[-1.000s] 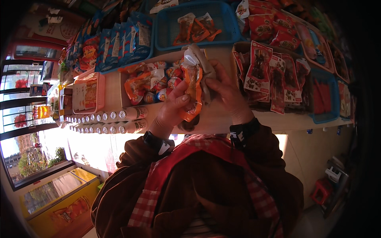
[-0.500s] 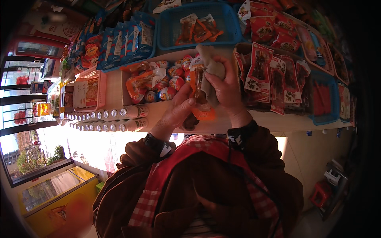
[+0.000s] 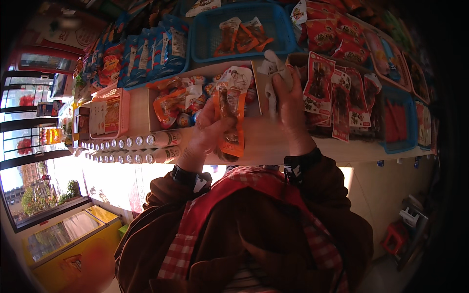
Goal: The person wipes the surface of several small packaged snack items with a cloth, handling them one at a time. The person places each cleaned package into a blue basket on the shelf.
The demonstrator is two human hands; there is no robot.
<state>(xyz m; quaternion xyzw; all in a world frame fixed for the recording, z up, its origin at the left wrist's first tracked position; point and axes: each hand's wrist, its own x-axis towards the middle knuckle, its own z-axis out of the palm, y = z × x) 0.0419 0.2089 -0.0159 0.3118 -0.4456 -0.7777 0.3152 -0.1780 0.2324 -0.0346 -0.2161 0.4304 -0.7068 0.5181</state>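
My left hand [image 3: 209, 131] grips a vacuum-packed snack packet [image 3: 231, 108], orange and white with a clear window showing brown food, held upright over the front of the counter. A grey cloth [image 3: 271, 83] is bunched in my right hand [image 3: 289, 105], a short way to the right of the packet and apart from it. Behind the packet stands an open cardboard box [image 3: 155, 105] with round red-and-blue wrapped treats and more orange packets. Beyond it lies a blue basket [image 3: 197, 41] holding a few similar orange packets [image 3: 243, 36].
Red snack packs [image 3: 318, 80] fill a box to the right, beside a blue basket [image 3: 412, 122]. Blue bags [image 3: 156, 49] and a pink basket [image 3: 128, 110] stand at left. Rows of small bottles [image 3: 155, 139] line the counter's front edge. A yellow chest freezer [image 3: 73, 239] is lower left.
The cloth has come away from the packet and moved right with my right hand. My left hand has shifted slightly left with the packet, whose front now shows.
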